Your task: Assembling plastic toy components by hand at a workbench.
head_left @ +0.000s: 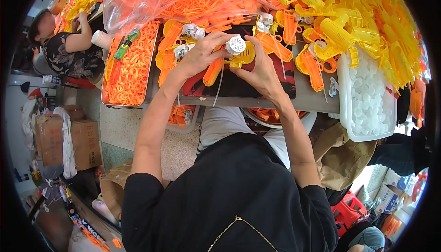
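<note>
My left hand (200, 55) is closed, its fingertips on a white round mechanism (236, 45) with a patterned end face. Beside it, my right hand (262, 70) grips a yellow plastic toy shell (245, 56) between thumb and fingers. The white part sits at the shell's upper left; whether it is seated inside, I cannot tell. An orange handle (212, 71) hangs below the left fingers, with a thin pale tube (218, 89) trailing down. Both hands are above a dark red-and-black mat (287, 80). Similar yellow-and-orange assemblies (275, 44) with white mechanisms lie around them.
Orange rings fill a tray (153, 61) on the left, with a green tool (125, 46) on top. Yellow shells (340, 27) are heaped at the right, above a white tub (345, 100) of translucent caps. A clear bag (133, 4) of orange parts lies behind. Another person (69, 54) sits far left.
</note>
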A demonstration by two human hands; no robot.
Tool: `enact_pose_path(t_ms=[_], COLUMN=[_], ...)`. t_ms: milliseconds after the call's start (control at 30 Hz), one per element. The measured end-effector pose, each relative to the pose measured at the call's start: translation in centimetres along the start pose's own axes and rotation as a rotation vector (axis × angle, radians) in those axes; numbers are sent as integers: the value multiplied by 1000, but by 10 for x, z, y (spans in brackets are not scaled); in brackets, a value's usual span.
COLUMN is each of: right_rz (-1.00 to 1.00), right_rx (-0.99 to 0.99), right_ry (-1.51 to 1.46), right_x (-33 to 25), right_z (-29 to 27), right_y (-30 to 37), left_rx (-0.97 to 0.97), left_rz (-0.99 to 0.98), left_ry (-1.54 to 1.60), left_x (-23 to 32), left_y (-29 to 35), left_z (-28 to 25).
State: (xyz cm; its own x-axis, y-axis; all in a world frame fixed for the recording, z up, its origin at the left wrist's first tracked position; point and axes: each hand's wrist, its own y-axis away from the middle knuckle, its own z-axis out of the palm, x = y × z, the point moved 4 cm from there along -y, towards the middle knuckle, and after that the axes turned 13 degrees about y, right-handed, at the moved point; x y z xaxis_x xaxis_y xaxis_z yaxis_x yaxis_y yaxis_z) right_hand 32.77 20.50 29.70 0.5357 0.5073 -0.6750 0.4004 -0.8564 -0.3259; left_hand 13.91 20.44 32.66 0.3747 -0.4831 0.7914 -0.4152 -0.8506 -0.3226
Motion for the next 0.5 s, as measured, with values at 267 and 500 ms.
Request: enact_pose_path(t_ms=[267, 500], right_rz=[33, 66], right_rx=[-5, -39], right_ry=[-86, -80], right_x=[3, 6], right_z=[-1, -1], right_y=[-4, -8], left_rx=[-56, -59], left_rz=[66, 64], left_ry=[15, 20], left_x=[1, -2], left_y=[-8, -10], left_z=[6, 7])
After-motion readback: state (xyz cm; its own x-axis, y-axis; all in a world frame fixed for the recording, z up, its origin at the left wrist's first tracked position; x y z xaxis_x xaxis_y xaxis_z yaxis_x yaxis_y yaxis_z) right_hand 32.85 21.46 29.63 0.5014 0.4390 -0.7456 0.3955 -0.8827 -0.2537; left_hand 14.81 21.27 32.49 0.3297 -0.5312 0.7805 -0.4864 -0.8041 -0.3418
